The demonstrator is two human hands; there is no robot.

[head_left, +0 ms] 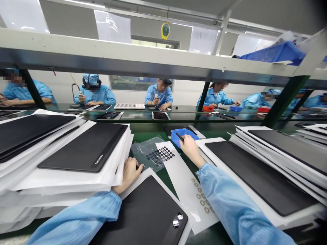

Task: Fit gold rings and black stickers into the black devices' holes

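Note:
My right hand (190,148) is closed around a slim dark pen-like tool (180,137), whose tip is over a small blue bin (175,139). My left hand (130,172) is curled beside a paper-layered stack, with a small dark thing at its fingertips that I cannot make out. Below the hands, a black tablet back (143,211) lies on white paper, with two shiny round lenses (177,219) at its corner. Between my forearms runs a white sticker sheet (178,173), bearing black rings and bare ring outlines. A clear plastic bag (144,149) lies under its far end.
Tablets between paper sheets are stacked left (84,146) and right (255,173). A long white shelf (153,58) crosses above, on dark green posts (286,98). Beyond the bench, several co-workers in blue smocks (102,95) sit at a line with tablets and bins.

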